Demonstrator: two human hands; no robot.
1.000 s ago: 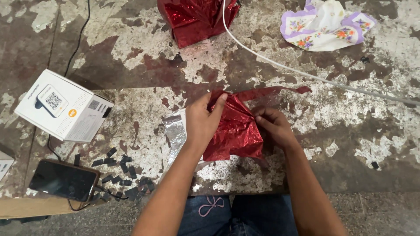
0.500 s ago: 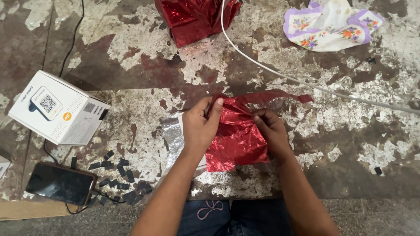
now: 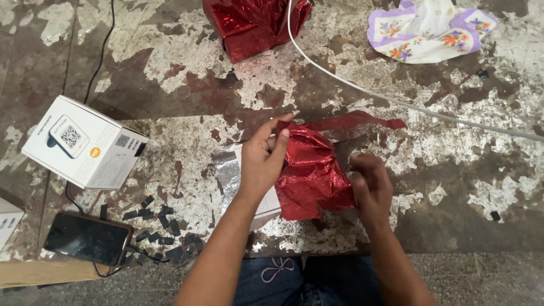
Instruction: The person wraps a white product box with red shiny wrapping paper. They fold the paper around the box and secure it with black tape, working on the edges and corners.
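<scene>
A small box half covered in shiny red wrapping foil lies on the worn table in front of me; its white side and the foil's silver underside show at the left. My left hand pinches the foil's top edge between thumb and fingers. A thin red strip of the foil trails off to the right. My right hand hovers just off the foil's right edge, fingers loosely curled, holding nothing that I can see.
A second red foil bundle sits at the top centre, with a white cable running across the table. A flowered cloth lies top right. A white carton, a phone and several dark scraps lie left.
My right hand has let go of the foil's right edge and drawn back toward me. My left hand keeps its pinch on the top edge.
</scene>
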